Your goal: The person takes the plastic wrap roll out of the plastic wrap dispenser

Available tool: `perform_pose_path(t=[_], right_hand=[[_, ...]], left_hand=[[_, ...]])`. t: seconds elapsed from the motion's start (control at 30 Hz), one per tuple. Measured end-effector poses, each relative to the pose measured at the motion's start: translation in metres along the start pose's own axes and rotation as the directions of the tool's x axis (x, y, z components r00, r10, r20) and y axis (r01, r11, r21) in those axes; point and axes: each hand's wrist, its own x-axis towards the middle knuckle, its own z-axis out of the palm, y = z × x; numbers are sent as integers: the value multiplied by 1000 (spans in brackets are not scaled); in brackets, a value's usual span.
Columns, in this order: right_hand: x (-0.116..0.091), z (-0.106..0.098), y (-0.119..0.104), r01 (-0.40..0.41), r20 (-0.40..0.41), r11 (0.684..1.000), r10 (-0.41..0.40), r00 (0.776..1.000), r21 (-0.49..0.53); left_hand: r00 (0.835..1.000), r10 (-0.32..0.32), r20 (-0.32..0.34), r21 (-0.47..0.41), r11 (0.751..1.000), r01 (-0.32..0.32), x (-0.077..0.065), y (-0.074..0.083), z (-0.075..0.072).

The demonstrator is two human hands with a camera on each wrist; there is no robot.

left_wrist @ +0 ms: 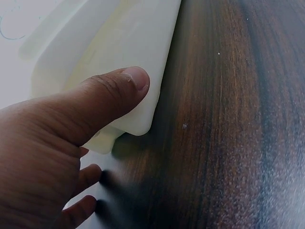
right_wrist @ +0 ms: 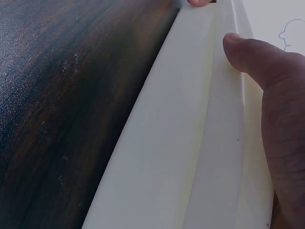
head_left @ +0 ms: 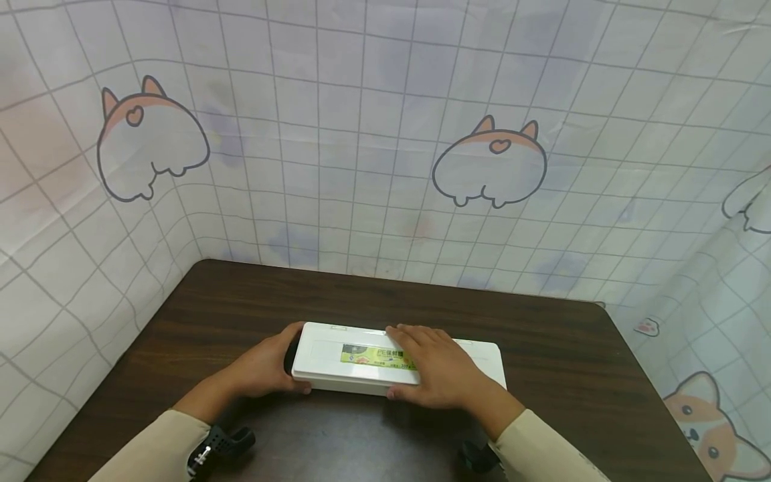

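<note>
A long white plastic cling film box with a green and yellow label lies on the dark wooden table, its lid down. My left hand grips its left end, the thumb on the front side and the fingers round the back corner. Across the right half of the lid lies my right hand, holding the box with its thumb at the front edge and its fingers over the far edge. In the right wrist view the thumb presses the lid's rim. The right hand covers part of the label.
The dark brown table has rounded far corners. Behind it and at both sides hangs a white checked curtain with cartoon corgi prints. Black straps sit at the wrists, below beige sleeves.
</note>
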Motion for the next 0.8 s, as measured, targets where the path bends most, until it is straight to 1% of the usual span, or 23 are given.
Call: perform_pose_path(t=[0.33, 0.47, 0.8], right_hand=[[3, 2, 0, -27, 30, 999, 27, 999, -21], [3, 2, -1, -26, 24, 999, 27, 999, -34], [3, 2, -1, -20, -5, 999, 20, 1000, -28]], left_hand=[[1000, -14, 0, 10, 1000, 14, -1, 2, -1], [1000, -9, -3, 12, 1000, 9, -1, 0, -1], [1000, -12, 1, 24, 1000, 12, 0, 1, -1]])
